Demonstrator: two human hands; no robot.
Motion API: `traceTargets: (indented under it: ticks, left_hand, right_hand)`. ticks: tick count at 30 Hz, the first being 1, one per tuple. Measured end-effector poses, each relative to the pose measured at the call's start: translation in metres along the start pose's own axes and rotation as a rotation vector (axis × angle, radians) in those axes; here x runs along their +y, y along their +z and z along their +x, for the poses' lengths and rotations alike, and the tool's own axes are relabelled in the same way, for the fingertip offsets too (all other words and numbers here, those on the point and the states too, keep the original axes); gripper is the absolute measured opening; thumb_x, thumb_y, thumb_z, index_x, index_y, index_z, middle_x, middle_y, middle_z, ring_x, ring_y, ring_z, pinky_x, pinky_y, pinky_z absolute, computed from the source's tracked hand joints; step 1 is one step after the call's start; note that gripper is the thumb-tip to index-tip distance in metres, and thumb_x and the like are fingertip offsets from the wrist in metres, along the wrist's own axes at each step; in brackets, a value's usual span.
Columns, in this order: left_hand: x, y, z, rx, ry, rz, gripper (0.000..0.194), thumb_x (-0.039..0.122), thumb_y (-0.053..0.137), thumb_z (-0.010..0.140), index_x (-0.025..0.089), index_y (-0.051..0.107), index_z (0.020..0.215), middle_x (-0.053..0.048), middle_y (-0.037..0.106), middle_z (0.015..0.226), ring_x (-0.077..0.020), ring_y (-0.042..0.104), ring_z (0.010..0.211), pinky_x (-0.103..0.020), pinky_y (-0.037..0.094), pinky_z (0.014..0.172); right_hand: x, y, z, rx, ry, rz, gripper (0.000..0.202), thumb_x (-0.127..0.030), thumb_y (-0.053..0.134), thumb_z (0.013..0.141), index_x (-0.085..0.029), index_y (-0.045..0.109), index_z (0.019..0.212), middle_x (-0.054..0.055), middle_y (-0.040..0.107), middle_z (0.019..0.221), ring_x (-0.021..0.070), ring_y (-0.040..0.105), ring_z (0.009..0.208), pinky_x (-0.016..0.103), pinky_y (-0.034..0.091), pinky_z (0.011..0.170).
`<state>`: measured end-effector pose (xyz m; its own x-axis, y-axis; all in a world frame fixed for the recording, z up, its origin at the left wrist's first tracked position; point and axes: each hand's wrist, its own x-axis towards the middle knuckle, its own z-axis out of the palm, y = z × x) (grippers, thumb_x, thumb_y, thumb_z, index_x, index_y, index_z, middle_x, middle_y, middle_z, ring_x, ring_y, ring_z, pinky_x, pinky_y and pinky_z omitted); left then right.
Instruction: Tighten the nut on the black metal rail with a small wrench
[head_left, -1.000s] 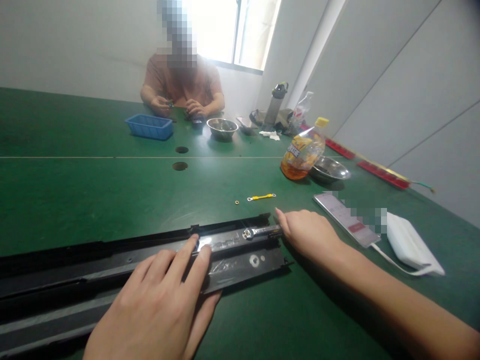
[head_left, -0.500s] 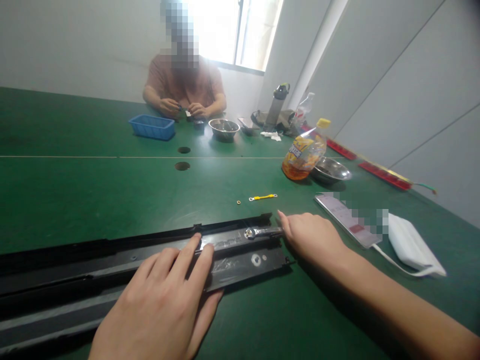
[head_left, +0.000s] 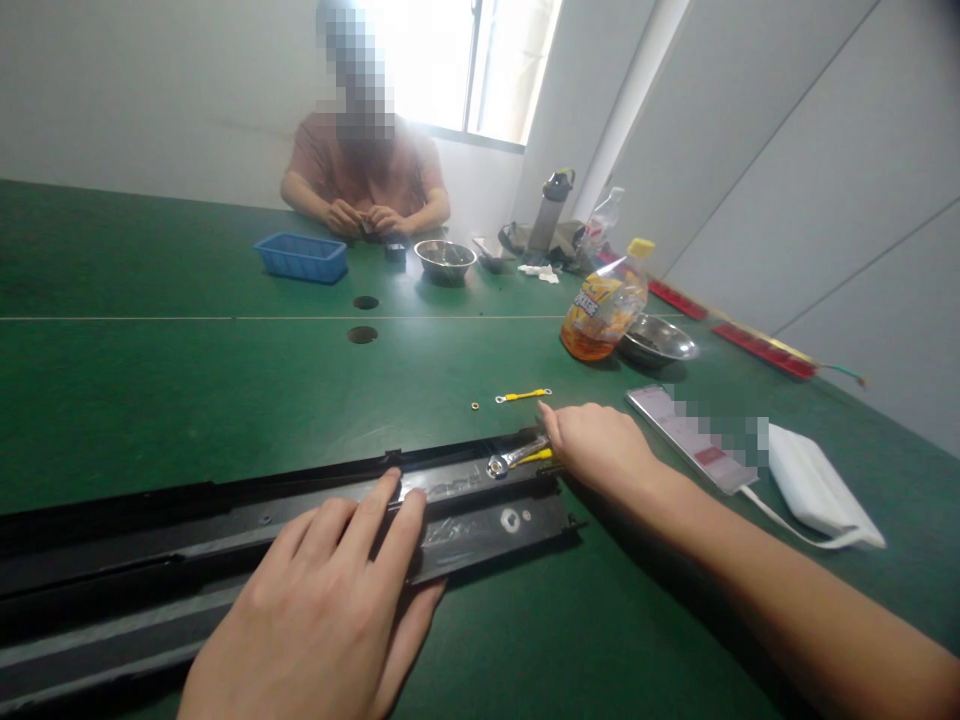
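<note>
In the head view, bracing a black channel-shaped profile (head_left: 465, 545) at the near left, with the left hand (head_left: 330, 570) laid across it, fingers loosely outstretched and thumb along the near edge; apparently pressing down more than grasping. Gripping a ring spanner (head_left: 517, 455) in the right hand (head_left: 600, 440), with fingers curled closed around the handle at the profile's right end. Set with the spanner's ring over a small fastener (head_left: 496, 468) on the far strip of the profile, just beside a yellow wire (head_left: 538, 456); impossible to tell whether clamped under that fastener. Judging from this, busy turning the fastener, in a direction not shown. Seems to call next for seating the ring squarely, swinging the handle through a short arc and resisting the twist with the left hand, without snagging the wire. Lying untouched beyond the far edge, on the green table (head_left: 187, 400): a ring-terminal jumper lead (head_left: 523, 396) and, to its left, a small nut or washer (head_left: 475, 406).
</note>
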<state>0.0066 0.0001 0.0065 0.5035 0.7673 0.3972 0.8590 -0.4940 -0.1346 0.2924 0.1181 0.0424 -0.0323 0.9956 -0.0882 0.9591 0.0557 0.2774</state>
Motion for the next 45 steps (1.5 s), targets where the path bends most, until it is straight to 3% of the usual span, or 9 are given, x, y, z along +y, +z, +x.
traceTargets:
  ticks: [5,15,31,42,45]
  left_hand:
    - [-0.001,0.000,0.000,-0.004,-0.003,-0.008,0.059,0.049,0.062,0.092,0.018,0.061,0.142,-0.017,0.064,0.146,-0.0343,0.064,0.110,-0.052,0.051,0.090]
    - [0.000,0.002,0.000,0.002,-0.012,-0.015,0.059,0.048,0.061,0.091,0.018,0.060,0.143,-0.016,0.064,0.147,-0.0352,0.063,0.111,-0.053,0.049,0.092]
    - [0.000,0.000,0.001,-0.009,-0.003,-0.013,0.057,0.046,0.061,0.092,0.018,0.060,0.142,-0.016,0.065,0.145,-0.0341,0.064,0.109,-0.052,0.048,0.092]
    - [0.000,0.000,-0.001,-0.009,-0.013,-0.024,0.059,0.047,0.062,0.092,0.019,0.059,0.143,-0.016,0.063,0.148,-0.0354,0.063,0.113,-0.053,0.049,0.093]
    - [0.000,0.001,-0.001,-0.012,-0.010,-0.024,0.060,0.047,0.061,0.092,0.019,0.059,0.144,-0.016,0.062,0.148,-0.0355,0.063,0.114,-0.053,0.049,0.094]
  right_hand:
    - [0.000,0.000,-0.003,0.007,-0.001,-0.019,0.066,-0.040,0.028,0.113,-0.013,0.083,0.089,0.020,0.083,0.091,0.0376,0.082,0.086,0.043,0.062,0.074]
    - [0.005,-0.001,-0.043,-0.086,0.009,-0.036,0.068,-0.040,0.029,0.113,-0.015,0.084,0.083,0.019,0.083,0.088,0.0395,0.082,0.085,0.046,0.062,0.072]
    - [-0.004,-0.007,-0.001,-0.046,0.021,-0.006,0.065,-0.040,0.028,0.113,-0.012,0.084,0.095,0.022,0.083,0.095,0.0378,0.081,0.091,0.044,0.060,0.078]
    - [0.006,-0.005,-0.041,-0.088,0.009,-0.036,0.068,-0.040,0.028,0.113,-0.015,0.083,0.084,0.019,0.083,0.089,0.0377,0.082,0.085,0.042,0.060,0.073]
    - [0.006,-0.006,-0.041,-0.102,0.015,-0.034,0.068,-0.041,0.027,0.113,-0.016,0.083,0.084,0.018,0.083,0.090,0.0380,0.082,0.086,0.043,0.060,0.073]
